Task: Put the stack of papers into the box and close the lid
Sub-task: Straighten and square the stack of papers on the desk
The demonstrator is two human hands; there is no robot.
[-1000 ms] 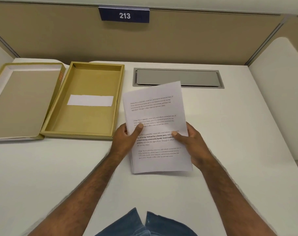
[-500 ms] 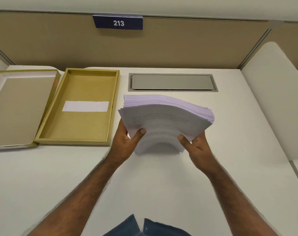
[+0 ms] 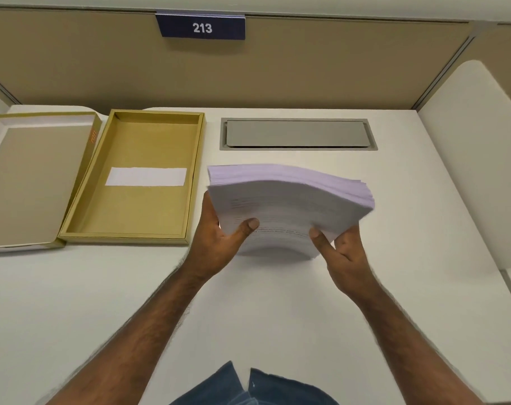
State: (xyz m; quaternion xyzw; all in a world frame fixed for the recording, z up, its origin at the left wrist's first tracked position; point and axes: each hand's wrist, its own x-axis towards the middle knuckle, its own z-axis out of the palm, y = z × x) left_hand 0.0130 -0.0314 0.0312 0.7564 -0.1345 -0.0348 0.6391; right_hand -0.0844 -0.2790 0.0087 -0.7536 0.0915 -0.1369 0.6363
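Note:
A thick stack of white printed papers (image 3: pixel 289 206) is held above the desk, bowed upward in the middle with its far edge raised. My left hand (image 3: pixel 219 244) grips the stack's near left corner, thumb on top. My right hand (image 3: pixel 339 255) grips the near right corner the same way. The open tan box (image 3: pixel 82 206) lies on the desk to the left of the stack, with a white slip of paper (image 3: pixel 146 176) on its floor. Its lid (image 3: pixel 26 182) lies inside up at the far left, touching the box.
A grey cable hatch (image 3: pixel 296 134) is set into the white desk (image 3: pixel 277 302) behind the stack. Beige partition walls close the back and sides; a sign reading 213 (image 3: pixel 201 27) hangs on the back wall. A white rounded panel (image 3: pixel 476 159) stands at the right.
The stack lay flat on the desk under both hands; its near edge was then lifted and the stack tilted and bowed. It now sits slightly higher and flatter.

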